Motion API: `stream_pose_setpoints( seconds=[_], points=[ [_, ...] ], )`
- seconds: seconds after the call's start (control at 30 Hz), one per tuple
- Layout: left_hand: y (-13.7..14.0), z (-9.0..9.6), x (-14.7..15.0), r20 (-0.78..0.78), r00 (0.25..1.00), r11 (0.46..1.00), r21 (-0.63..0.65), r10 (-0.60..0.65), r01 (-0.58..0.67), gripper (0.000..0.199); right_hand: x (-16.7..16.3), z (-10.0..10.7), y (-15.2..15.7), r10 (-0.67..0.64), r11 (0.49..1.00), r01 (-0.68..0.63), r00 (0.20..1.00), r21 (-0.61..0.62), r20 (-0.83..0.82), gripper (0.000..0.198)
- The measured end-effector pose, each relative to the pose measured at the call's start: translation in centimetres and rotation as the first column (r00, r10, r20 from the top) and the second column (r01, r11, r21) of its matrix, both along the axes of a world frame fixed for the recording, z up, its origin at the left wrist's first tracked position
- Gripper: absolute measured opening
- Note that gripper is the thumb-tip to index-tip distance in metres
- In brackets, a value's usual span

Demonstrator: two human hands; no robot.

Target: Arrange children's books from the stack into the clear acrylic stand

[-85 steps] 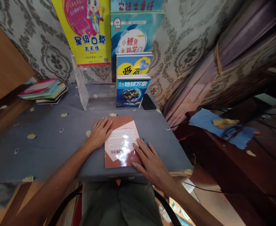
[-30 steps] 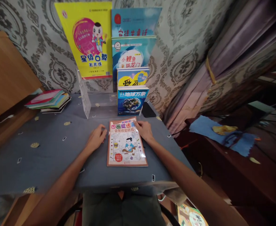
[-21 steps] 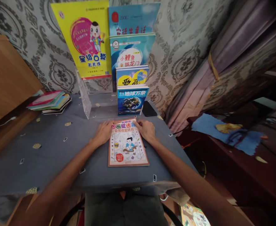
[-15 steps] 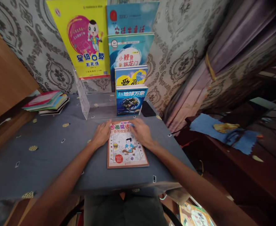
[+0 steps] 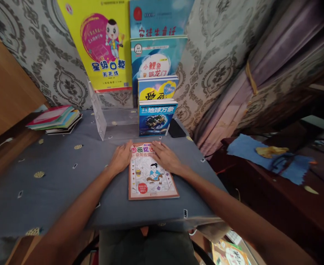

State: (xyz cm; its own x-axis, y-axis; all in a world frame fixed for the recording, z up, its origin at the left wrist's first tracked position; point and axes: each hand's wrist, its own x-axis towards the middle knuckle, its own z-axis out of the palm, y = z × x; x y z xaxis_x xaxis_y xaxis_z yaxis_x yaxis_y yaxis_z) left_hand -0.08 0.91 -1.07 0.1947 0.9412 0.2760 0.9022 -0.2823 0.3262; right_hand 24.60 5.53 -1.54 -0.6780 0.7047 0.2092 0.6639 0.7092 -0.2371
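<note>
A thin picture-puzzle book (image 5: 150, 184) lies face up on the cloth-covered table, its cover showing a seated figure in blue. My left hand (image 5: 121, 157) rests at the book's upper left edge, fingers stretched forward and touching that side. Across the upper right of the cover lies my right hand (image 5: 167, 157), fairly flat, its extended fingers hiding part of the title. Neither hand grips the book. Just beyond it, a clear acrylic rack (image 5: 99, 117) holds a blue book with a globe (image 5: 157, 119), a yellow-and-blue book (image 5: 150, 90) and taller books behind.
A yellow workbook (image 5: 106, 44) stands on the rack's left side. At the back left is a stack of thin books (image 5: 55, 117). A dark phone (image 5: 177, 128) lies right of the rack. Blue cloth (image 5: 261, 154) covers part of a dark red surface at right, beside a curtain (image 5: 225, 92).
My right hand has flattened, and its fingers now reach further left across the title. My left hand stays at the book's edge. The whole view has shifted slightly.
</note>
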Motion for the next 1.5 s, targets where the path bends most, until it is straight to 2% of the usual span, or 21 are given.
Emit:
stream_pose_setpoints(
  seconds=[0.1, 0.27, 0.47, 0.63, 0.87, 1.07, 1.23, 1.4, 1.5],
  points=[
    [-0.1, 0.4, 0.1, -0.02, 1.0, 1.0, -0.019, 0.013, -0.013, 0.048, 1.0, -0.1, 0.8, -0.03, 0.999, 0.029, 0.999, -0.03, -0.036, 0.054],
    [-0.1, 0.2, -0.1, -0.054, 0.998, 0.999, 0.001, -0.034, 0.034, 0.045, 1.9, 0.0, 2.0, -0.013, 0.99, -0.011, 0.985, -0.138, -0.172, 0.048],
    [-0.3, 0.1, -0.6, -0.085, 0.993, 0.996, -0.026, -0.086, 0.084, 0.047, 2.9, -0.1, 3.7, -0.049, 0.936, -0.101, 0.911, -0.338, -0.409, 0.047],
    [-1.3, 0.8, -0.1, -0.103, 0.984, 0.989, -0.047, -0.147, 0.143, 0.045, 2.9, -1.2, 4.5, -0.077, 0.908, -0.16, 0.845, -0.386, -0.529, 0.05],
    [-1.3, 1.4, 4.7, -0.112, 0.922, 0.926, -0.119, -0.371, 0.358, 0.046, 2.8, -2.4, 5.6, -0.085, 0.874, -0.254, 0.76, -0.414, -0.645, 0.055],
    [-0.7, 2.1, 8.7, -0.145, 0.903, 0.91, -0.163, -0.403, 0.38, 0.047, 2.6, -2.2, 5.7, -0.062, 0.895, -0.239, 0.772, -0.378, -0.633, 0.054],
    [-3.5, 2.7, 9.6, -0.132, 0.856, 0.86, -0.195, -0.499, 0.472, 0.046, 2.7, -1.9, 5.6, -0.041, 0.899, -0.239, 0.789, -0.368, -0.613, 0.06],
    [-7.6, 2.8, 9.8, -0.095, 0.786, 0.787, -0.186, -0.61, 0.588, 0.045, 2.7, -2.0, 5.6, -0.042, 0.909, -0.214, 0.807, -0.358, -0.59, 0.053],
    [-9.0, 2.7, 9.8, -0.096, 0.758, 0.761, -0.179, -0.645, 0.624, 0.044, 2.6, -2.1, 5.7, -0.049, 0.913, -0.205, 0.804, -0.354, -0.592, 0.051]
  ],
)
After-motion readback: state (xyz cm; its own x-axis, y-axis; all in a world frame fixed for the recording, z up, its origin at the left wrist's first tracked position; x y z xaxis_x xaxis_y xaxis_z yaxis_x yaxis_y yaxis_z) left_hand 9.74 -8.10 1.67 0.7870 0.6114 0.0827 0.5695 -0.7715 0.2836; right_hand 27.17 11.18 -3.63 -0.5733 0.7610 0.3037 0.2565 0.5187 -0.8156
